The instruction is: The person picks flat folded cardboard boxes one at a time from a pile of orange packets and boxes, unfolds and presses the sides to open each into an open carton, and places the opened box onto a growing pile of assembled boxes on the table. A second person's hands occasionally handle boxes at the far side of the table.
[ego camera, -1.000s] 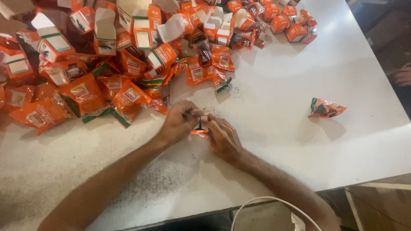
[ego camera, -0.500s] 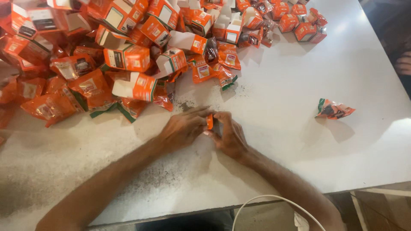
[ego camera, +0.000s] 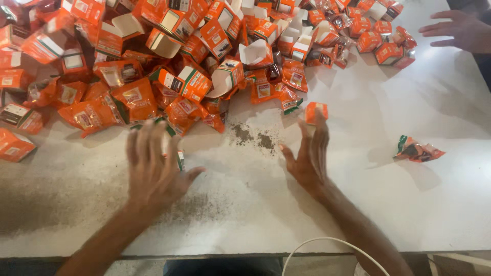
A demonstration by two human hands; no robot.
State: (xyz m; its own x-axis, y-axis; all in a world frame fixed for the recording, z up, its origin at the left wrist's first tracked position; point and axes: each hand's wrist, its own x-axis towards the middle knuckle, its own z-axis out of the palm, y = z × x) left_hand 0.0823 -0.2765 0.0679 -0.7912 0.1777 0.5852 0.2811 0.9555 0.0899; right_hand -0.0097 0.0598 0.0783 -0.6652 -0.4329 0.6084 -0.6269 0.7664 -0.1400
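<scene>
Two hands had come apart since a moment earlier, when they pinched one small packet together near the table's middle. Seen from the head camera, the left hand (ego camera: 153, 166) lay spread, fingers over a packet (ego camera: 180, 159). The right hand (ego camera: 308, 156) was open too, fingertips touching an orange packet (ego camera: 315, 111) before the pile (ego camera: 179, 61) along the far edge. Another person's hand (ego camera: 458, 31) rested at the far right corner, and a crumpled packet (ego camera: 418, 149) lay alone toward the right edge.

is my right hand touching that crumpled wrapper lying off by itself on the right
Apart. The head view shows bare white table between the right hand and the crumpled wrapper.
</scene>
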